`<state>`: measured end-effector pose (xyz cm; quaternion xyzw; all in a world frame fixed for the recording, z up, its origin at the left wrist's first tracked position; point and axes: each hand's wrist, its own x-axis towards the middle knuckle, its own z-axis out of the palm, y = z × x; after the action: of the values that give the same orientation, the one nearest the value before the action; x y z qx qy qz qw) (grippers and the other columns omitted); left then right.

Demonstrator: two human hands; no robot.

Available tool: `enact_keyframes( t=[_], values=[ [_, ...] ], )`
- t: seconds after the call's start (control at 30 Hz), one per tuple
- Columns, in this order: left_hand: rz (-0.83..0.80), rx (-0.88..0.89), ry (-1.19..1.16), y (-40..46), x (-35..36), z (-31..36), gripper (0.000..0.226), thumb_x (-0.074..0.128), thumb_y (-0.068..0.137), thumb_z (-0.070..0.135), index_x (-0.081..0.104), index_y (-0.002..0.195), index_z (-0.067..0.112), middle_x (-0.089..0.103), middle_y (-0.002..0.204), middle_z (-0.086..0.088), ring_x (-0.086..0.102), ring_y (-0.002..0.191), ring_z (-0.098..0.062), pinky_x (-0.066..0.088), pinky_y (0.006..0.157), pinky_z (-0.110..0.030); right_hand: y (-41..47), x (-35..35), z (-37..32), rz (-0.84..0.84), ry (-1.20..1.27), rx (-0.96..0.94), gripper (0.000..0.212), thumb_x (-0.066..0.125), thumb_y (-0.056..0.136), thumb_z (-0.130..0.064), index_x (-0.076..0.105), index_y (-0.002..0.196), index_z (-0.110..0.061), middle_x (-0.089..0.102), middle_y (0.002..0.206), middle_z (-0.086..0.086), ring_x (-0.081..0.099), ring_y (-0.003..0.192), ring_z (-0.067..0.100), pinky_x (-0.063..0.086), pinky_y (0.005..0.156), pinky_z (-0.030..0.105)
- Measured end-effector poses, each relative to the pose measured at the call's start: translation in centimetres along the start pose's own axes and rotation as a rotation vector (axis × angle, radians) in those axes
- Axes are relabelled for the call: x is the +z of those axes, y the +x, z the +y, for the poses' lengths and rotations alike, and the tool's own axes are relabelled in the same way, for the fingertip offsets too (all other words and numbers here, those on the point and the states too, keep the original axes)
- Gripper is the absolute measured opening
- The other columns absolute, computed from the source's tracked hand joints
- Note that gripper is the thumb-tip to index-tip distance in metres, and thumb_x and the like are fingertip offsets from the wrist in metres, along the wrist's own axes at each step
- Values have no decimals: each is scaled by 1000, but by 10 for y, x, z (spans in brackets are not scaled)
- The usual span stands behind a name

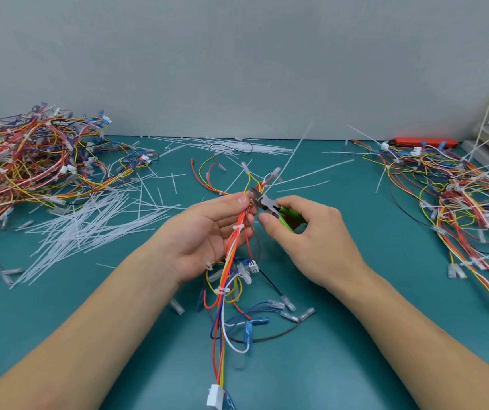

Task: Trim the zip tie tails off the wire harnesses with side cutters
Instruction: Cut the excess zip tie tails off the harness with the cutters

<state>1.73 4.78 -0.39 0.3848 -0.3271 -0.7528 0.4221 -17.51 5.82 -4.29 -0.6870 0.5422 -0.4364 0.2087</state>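
Observation:
My left hand (207, 232) grips a wire harness (231, 261) of red, orange, yellow, white and blue wires, palm up, over the middle of the teal table. White zip ties bind the bundle. A long white zip tie tail (290, 155) sticks up and to the right from the bundle's top. My right hand (311, 238) holds green-handled side cutters (269, 205), whose jaws sit at the base of that tail beside my left fingertips. The harness hangs down to a white connector (214, 395) near the front edge.
A big pile of harnesses (30, 161) lies at the left and another pile (459, 202) at the right. Loose white tie tails (95, 226) lie scattered left of centre. An orange tool (423, 142) lies at the back right, by the grey wall.

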Motion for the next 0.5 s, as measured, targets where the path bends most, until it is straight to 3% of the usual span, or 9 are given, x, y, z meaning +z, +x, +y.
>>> enact_keyframes(
  t=[0.23,0.33,0.5],
  values=[
    [-3,0,2,0,-1,1,13,76,76,17,83,87,15,75,85,-2,70,67,-9,61,67,-25,-1,0,-2,11,6,-13,21,66,88,-55,72,95,-37,66,79,-13,61,77,11,50,75,29],
    [-3,3,4,-1,0,1,12,77,75,17,83,85,15,75,85,-2,70,67,-9,61,68,-25,0,0,-1,-3,10,-7,21,69,90,-53,72,92,-33,62,70,-11,54,66,10,49,66,33],
    [-2,0,-4,-1,-1,1,14,77,76,17,84,88,15,75,87,-3,70,68,-9,61,67,-25,4,-5,-1,-7,11,2,32,71,91,-55,66,79,-25,45,58,-8,37,56,9,33,54,32]
  ],
)
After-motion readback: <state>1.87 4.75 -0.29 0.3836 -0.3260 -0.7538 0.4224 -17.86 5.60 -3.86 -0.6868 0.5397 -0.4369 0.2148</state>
